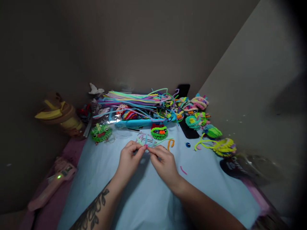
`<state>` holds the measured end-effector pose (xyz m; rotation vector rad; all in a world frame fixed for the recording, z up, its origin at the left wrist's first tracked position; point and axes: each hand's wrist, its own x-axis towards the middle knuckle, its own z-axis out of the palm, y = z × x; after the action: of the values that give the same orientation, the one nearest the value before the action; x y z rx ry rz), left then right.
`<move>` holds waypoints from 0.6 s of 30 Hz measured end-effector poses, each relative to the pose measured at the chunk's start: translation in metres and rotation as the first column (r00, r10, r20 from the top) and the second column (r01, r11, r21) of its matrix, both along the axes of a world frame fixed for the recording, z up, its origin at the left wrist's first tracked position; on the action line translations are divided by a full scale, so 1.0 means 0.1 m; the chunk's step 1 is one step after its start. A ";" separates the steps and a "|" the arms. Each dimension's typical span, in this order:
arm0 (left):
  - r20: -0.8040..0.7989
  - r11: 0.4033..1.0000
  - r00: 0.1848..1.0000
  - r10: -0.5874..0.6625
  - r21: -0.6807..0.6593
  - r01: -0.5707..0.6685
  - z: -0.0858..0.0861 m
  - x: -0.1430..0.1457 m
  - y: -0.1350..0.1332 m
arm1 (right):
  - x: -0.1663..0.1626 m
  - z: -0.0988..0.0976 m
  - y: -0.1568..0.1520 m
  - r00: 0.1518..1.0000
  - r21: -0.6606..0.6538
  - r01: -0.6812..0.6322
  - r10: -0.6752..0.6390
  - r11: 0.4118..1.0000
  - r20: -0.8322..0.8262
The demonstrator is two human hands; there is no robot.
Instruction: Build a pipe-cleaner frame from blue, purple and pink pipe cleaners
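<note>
In the middle of the blue cloth, my left hand point(130, 157) pinches a small pink pipe cleaner point(145, 146) between thumb and fingertips. My right hand point(165, 163) is closed in a pinch at the other side of the same piece, the fingertips of both hands almost meeting. Just beyond them lie scissors point(150, 140), partly hidden by the hands, and pale pipe cleaner strands. A green pipe cleaner figure with eyes and an orange mouth point(159, 132) sits behind. To the right are a bent orange pipe cleaner point(170, 144) and a short pink piece point(183, 170).
A blue tray point(141, 122) at the back holds many coloured pipe cleaners point(134, 99). Several finished fuzzy figures point(211, 131) line the right side. At left are a green figure point(101, 133) and a pink glue gun point(54, 183) with a lit green light. A cap point(233, 166) lies right.
</note>
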<state>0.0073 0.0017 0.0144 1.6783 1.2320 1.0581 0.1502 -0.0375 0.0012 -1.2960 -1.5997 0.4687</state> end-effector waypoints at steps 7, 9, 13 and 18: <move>-0.038 0.999 0.999 0.019 -0.027 -0.020 0.02 -0.02 0.03 | 0.02 0.03 0.03 0.990 -0.150 -0.057 0.037 0.987 -0.134; -0.033 0.998 0.999 0.013 -0.064 -0.015 0.05 -0.05 0.06 | 0.08 0.04 0.05 0.977 -0.218 -0.107 0.062 0.970 -0.205; -0.008 0.980 0.994 -0.108 -0.170 0.105 0.07 -0.10 0.09 | 0.25 0.09 0.10 0.991 -0.083 -0.128 0.125 0.988 -0.048; 0.044 0.949 0.976 -0.215 -0.225 0.219 0.06 -0.11 0.10 | 0.34 0.15 0.11 0.873 0.147 -0.352 0.267 0.924 0.408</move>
<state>-0.0035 0.0113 0.0199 1.5790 1.0829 0.7668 0.1845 -0.0264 0.0166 -1.0026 -2.1436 0.2290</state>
